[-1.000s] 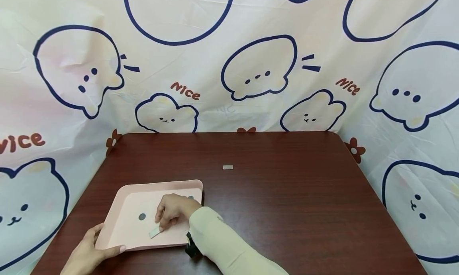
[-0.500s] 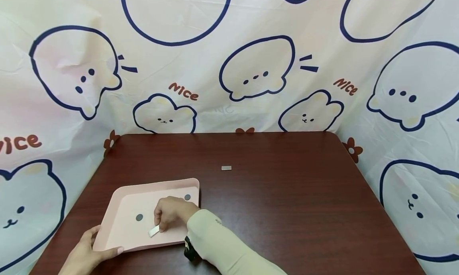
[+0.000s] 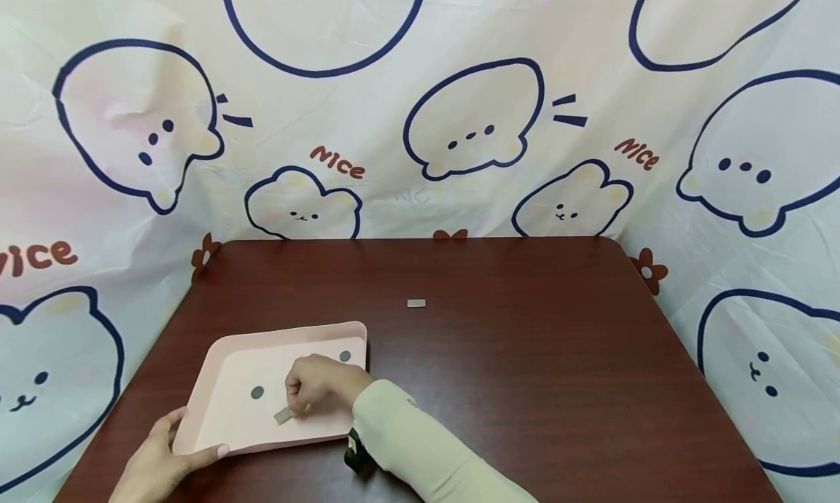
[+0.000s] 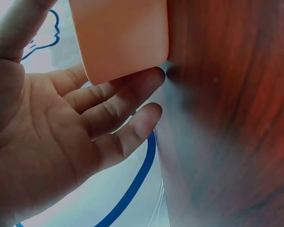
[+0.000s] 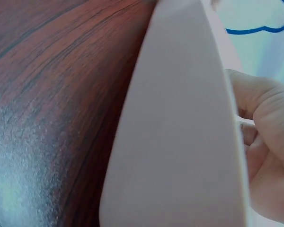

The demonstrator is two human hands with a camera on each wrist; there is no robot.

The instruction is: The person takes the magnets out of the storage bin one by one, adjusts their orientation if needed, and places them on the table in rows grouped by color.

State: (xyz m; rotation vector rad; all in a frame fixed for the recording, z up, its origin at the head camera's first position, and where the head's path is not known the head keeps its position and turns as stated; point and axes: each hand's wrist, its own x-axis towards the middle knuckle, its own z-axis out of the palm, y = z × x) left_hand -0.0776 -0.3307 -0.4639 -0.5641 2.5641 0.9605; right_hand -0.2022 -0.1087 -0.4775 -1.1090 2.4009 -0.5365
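Observation:
A shallow pale pink tray lies at the table's left front. My left hand grips its near left corner, thumb along the front rim and fingers at the left side; the left wrist view shows those fingers bent around the tray corner. Inside the tray my right hand pinches a small flat grey rectangular piece by one end. In the right wrist view, the tray wall hides the piece and part of my right hand. Two round grey discs, one left and one at far right, sit in the tray.
Another small grey rectangular piece lies on the dark brown wooden table, beyond the tray. A printed cloth with cartoon outlines hangs behind and beside the table. A black device is at the right wrist.
The right hand stays over the same part of the tray, its fingers drawn closer together. The pinched piece has turned from bright to dull grey. The left hand keeps its grip.

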